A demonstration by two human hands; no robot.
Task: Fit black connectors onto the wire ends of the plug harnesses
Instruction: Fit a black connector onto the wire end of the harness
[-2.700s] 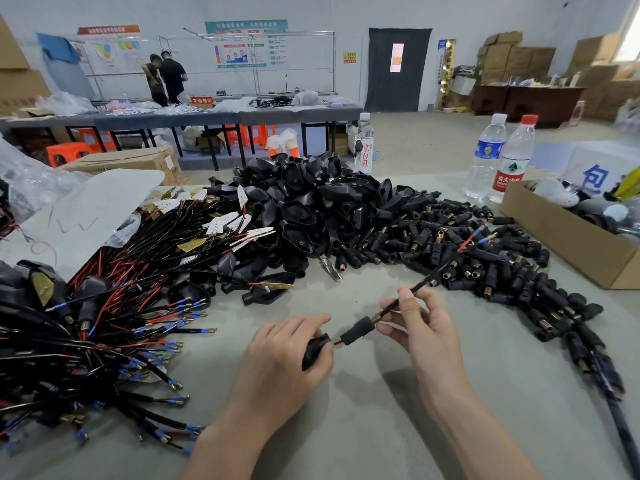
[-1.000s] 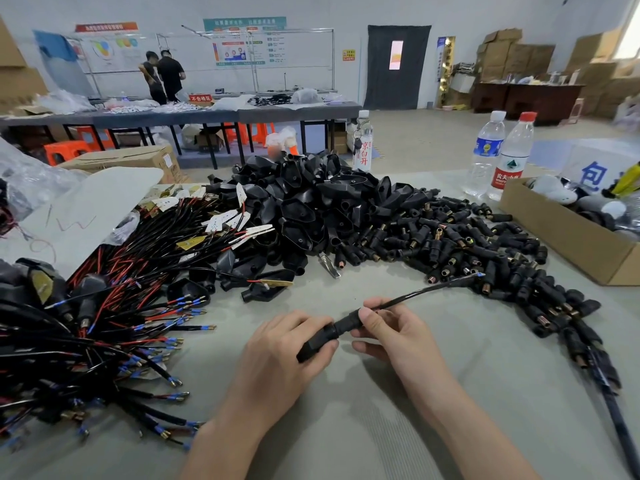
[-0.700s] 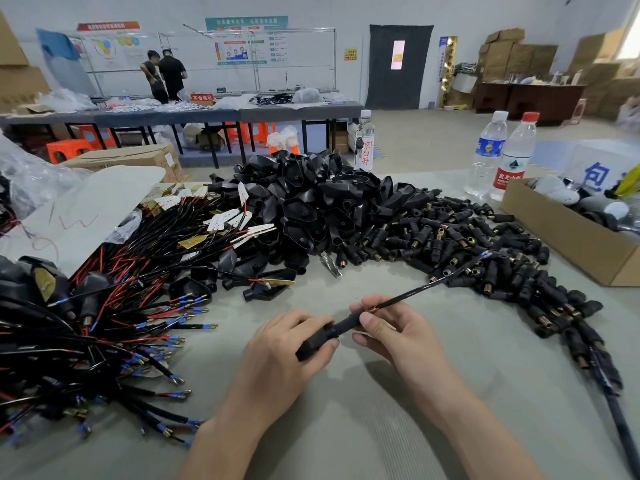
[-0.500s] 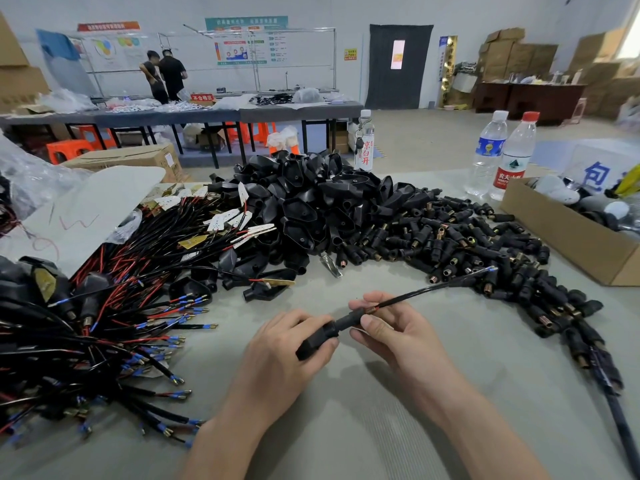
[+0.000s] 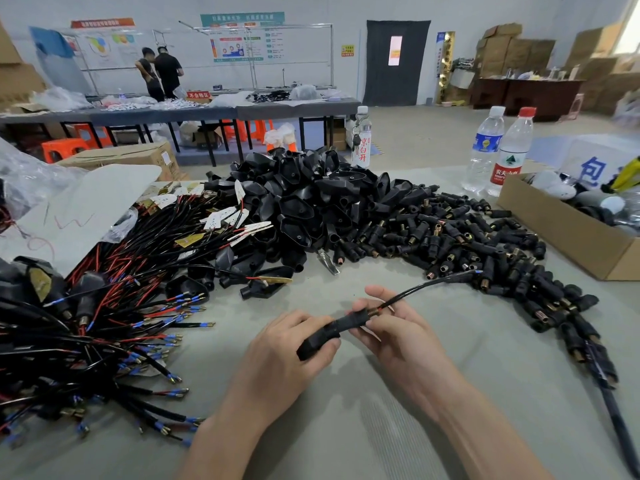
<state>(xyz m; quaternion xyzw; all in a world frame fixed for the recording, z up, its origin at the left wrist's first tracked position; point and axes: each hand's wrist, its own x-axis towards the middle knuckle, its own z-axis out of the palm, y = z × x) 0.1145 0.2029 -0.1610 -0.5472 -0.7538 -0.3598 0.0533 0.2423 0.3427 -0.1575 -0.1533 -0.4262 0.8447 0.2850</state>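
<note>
- Head view, and we're right in the middle of a fit: the left hand (image 5: 277, 355) is curled round a black plug body (image 5: 313, 342), gripping it low over the table (image 5: 346, 427)
- The right hand (image 5: 398, 334) pinches the black connector (image 5: 349, 322) between thumb and fingertips, hard up against the left hand's fingertips
- That connector butts against the plug body, with its brass mouth facing away from the left hand
- Out of the brass mouth comes the wire (image 5: 415, 291); it arcs past the right hand's fingers and off to that hand's far side, where its blue-sleeved tip rests at the edge of the loose connectors (image 5: 460, 233)
- My read: this piece looks slid home, or very nearly; whether it is fully seated can't be told from here
- Off to the outside of the left hand sits a big tangle of harnesses (image 5: 114, 317), their blue-sleeved wire ends bare with no connectors on them, so plenty of work is waiting
- Beyond both hands there's a heap of plug shells (image 5: 304, 202), and the loose connectors spread ahead of the right hand, so stock is not the problem
- No finished stack that I can pick out, so the count done is unknown; going by those heaps, I'd say a long way to go
</note>
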